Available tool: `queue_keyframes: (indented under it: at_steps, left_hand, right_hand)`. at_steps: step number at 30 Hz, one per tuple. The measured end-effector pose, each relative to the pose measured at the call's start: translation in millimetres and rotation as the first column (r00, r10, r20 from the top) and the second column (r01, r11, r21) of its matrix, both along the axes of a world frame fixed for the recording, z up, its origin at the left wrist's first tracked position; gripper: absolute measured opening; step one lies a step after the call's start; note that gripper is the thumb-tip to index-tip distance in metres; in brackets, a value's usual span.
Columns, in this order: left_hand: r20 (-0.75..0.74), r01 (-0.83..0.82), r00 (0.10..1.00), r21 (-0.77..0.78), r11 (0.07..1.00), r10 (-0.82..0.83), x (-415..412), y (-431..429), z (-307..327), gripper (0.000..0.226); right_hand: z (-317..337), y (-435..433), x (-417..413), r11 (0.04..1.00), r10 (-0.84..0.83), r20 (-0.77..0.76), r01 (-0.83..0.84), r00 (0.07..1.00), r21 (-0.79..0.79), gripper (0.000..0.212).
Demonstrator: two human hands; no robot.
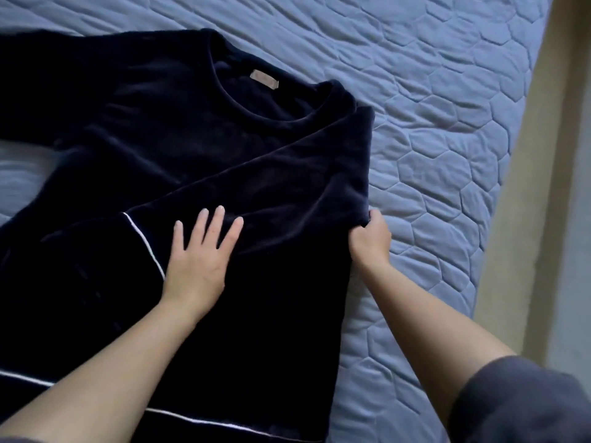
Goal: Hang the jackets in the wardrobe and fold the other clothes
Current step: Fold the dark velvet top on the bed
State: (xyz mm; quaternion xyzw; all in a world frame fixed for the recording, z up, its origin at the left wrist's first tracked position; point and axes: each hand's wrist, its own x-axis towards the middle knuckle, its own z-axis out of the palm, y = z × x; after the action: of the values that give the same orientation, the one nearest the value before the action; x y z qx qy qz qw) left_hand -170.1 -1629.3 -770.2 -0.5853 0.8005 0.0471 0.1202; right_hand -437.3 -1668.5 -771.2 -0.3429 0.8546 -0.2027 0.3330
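Note:
A dark navy velvety top (179, 148) with white piping lies spread on the bed, its round neck and small tan label pointing away from me. One sleeve is folded diagonally across the front. My left hand (200, 254) presses flat on that folded sleeve, fingers spread. At the garment's right side edge, my right hand (371, 238) grips a fold of the fabric with curled fingers.
The blue quilted bedspread (447, 155) covers the bed, bare to the right of the top. The bed's edge runs down the right, with a beige floor strip (524, 219) beyond it. A grey sleeve (518, 404) covers my right upper arm.

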Motion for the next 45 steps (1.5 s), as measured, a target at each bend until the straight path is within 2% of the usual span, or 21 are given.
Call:
queue_keyframes:
  at_steps: [3, 5, 6, 8, 9, 10, 13, 16, 18, 19, 21, 23, 25, 27, 29, 31, 34, 37, 40, 45]
  left_hand:
    - [-0.009, 0.006, 1.000, -0.107, 0.994, -0.007, 39, -4, 0, 0.082]
    - [-0.015, 0.033, 0.999, -0.119, 0.992, -0.035, 54, -4, 2, 0.081]
    - [-0.017, 0.030, 0.999, -0.111, 0.993, -0.032, 58, -2, 3, 0.082]
    - [-0.006, 0.013, 1.000, -0.080, 0.997, -0.013, 62, 2, 8, 0.087]
    - [0.001, 0.014, 1.000, -0.072, 0.997, -0.014, 63, 4, 10, 0.089]
    - [0.005, 0.025, 1.000, -0.072, 0.997, -0.024, 65, 5, 12, 0.089]
    - [0.032, 0.050, 0.998, -0.063, 0.997, -0.048, 71, 6, 13, 0.085]
    - [0.082, -0.026, 0.996, 0.043, 0.999, 0.022, 74, 6, 13, 0.088]
    - [0.090, -0.067, 0.994, 0.107, 0.992, 0.058, 73, 8, 12, 0.095]
    - [0.084, -0.075, 0.994, 0.116, 0.990, 0.066, 75, 10, 13, 0.100]
    - [0.055, -0.070, 0.996, 0.093, 0.993, 0.065, 80, 16, 14, 0.111]
    - [0.015, -0.079, 0.997, 0.050, 0.996, 0.078, 89, 27, 13, 0.116]
    - [-0.002, -0.104, 0.995, 0.047, 0.994, 0.104, 96, 42, 10, 0.114]
    - [0.016, -0.149, 0.989, 0.071, 0.986, 0.148, 107, 56, 9, 0.108]
    - [0.049, -0.184, 0.982, 0.091, 0.979, 0.180, 121, 67, 9, 0.105]
    - [0.088, -0.173, 0.983, 0.113, 0.978, 0.164, 136, 73, 10, 0.102]
    - [0.144, -0.117, 0.985, 0.164, 0.980, 0.094, 148, 73, 15, 0.099]
    - [0.172, -0.120, 0.982, 0.275, 0.954, 0.074, 146, 69, 23, 0.097]
    - [0.216, -0.092, 0.976, 0.341, 0.935, 0.018, 150, 64, 29, 0.096]
    - [0.245, -0.009, 0.965, 0.399, 0.917, -0.097, 163, 58, 42, 0.094]
  right_hand:
    - [-2, 4, -16, 0.997, -0.031, -0.084, 0.025, 0.996, -0.076, 0.018]
    - [-5, 10, -19, 1.000, 0.017, -0.144, -0.015, 0.989, 0.017, 0.014]
    - [-8, 13, -17, 0.998, -0.001, -0.097, 0.008, 0.995, 0.067, 0.012]
    - [-11, 17, -10, 0.988, -0.096, 0.104, 0.082, 0.990, 0.134, 0.010]
    - [-12, 19, -11, 0.984, -0.122, 0.161, 0.098, 0.979, 0.147, 0.011]
    - [-11, 19, -14, 0.987, -0.094, 0.149, 0.072, 0.984, 0.145, 0.013]
    - [-8, 12, -32, 0.984, 0.082, -0.165, -0.053, 0.983, 0.171, 0.026]
    - [-9, 10, -31, 0.973, 0.093, -0.219, -0.041, 0.971, 0.229, 0.022]
    - [-9, 14, -23, 0.965, -0.045, -0.105, 0.070, 0.993, 0.251, 0.018]
    - [-9, 18, -17, 0.957, -0.161, 0.033, 0.148, 0.986, 0.248, 0.018]
    - [-3, 30, -4, 0.909, -0.382, 0.331, 0.287, 0.863, 0.301, 0.018]
    - [-6, 49, 6, 0.901, -0.392, 0.463, 0.231, 0.795, 0.368, 0.029]
    - [-14, 74, 12, 0.915, -0.333, 0.459, 0.165, 0.824, 0.368, 0.033]
    - [-15, 93, 14, 0.935, -0.283, 0.334, 0.180, 0.899, 0.307, 0.025]
    - [-11, 103, 14, 0.935, -0.306, 0.250, 0.241, 0.919, 0.260, 0.027]
    - [-7, 111, 20, 0.915, -0.373, 0.362, 0.272, 0.854, 0.299, 0.030]
    - [4, 139, 35, 0.887, -0.414, 0.577, 0.169, 0.704, 0.430, 0.035]
    - [17, 182, 49, 0.860, -0.438, 0.654, 0.076, 0.618, 0.504, 0.037]
    - [25, 223, 55, 0.835, -0.493, 0.604, 0.147, 0.626, 0.530, 0.036]
    - [33, 260, 64, 0.821, -0.523, 0.441, 0.293, 0.729, 0.489, 0.029]
